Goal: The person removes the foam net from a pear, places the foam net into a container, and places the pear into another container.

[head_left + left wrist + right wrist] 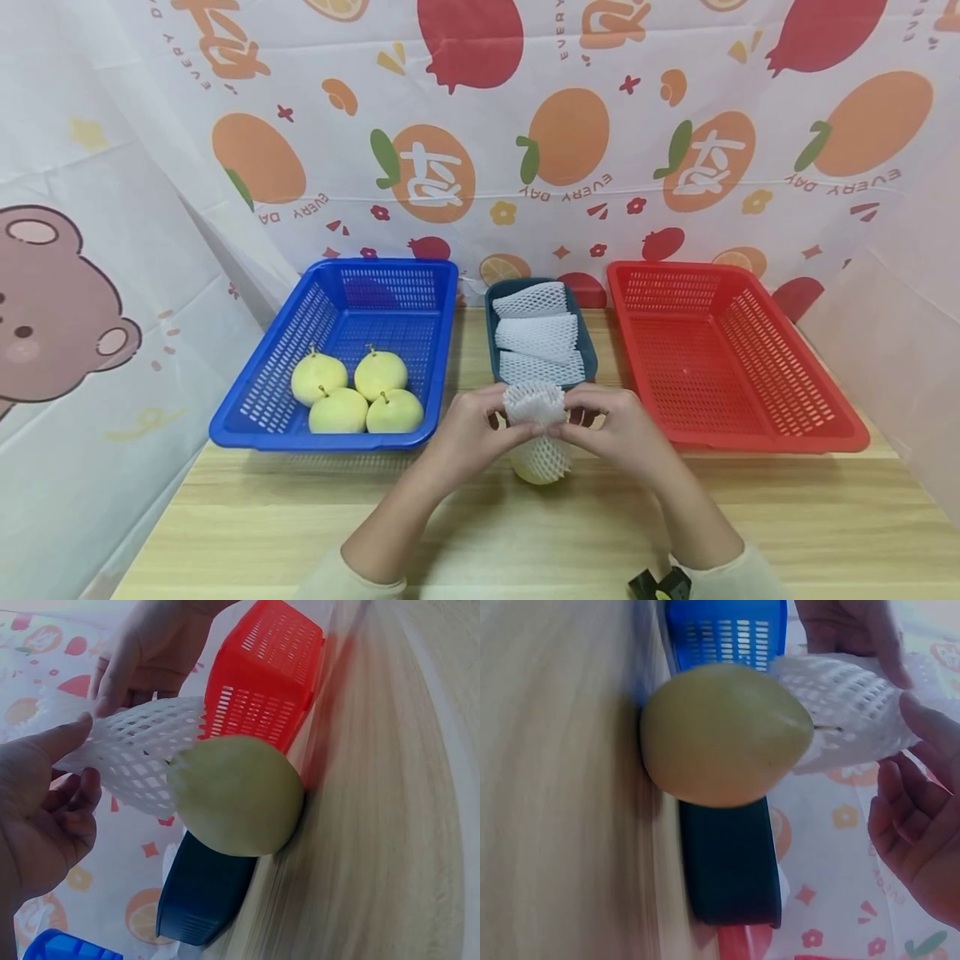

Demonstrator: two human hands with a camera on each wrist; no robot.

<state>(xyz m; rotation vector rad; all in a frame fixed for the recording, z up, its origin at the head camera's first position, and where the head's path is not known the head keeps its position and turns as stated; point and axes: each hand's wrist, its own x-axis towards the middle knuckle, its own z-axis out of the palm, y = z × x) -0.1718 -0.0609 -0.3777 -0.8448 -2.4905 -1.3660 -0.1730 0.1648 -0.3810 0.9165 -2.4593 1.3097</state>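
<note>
A white foam fruit net (534, 405) is pinched between both hands. My left hand (468, 429) holds its left side and my right hand (617, 425) its right side, thumbs close together. Under the net a pale yellow-green pear (238, 796) stands on the table. The net's lower opening sits over the pear's stem end, and most of the pear is bare in both wrist views. The right wrist view shows the pear's stem (828, 727) at the net's mouth.
A blue basket (333, 439) with several pears (337, 411) stands at left. A dark teal tray (588, 354) with folded foam nets (536, 335) is behind the hands. A red basket (765, 437) stands at right. A small black object (660, 585) shows by the right wrist.
</note>
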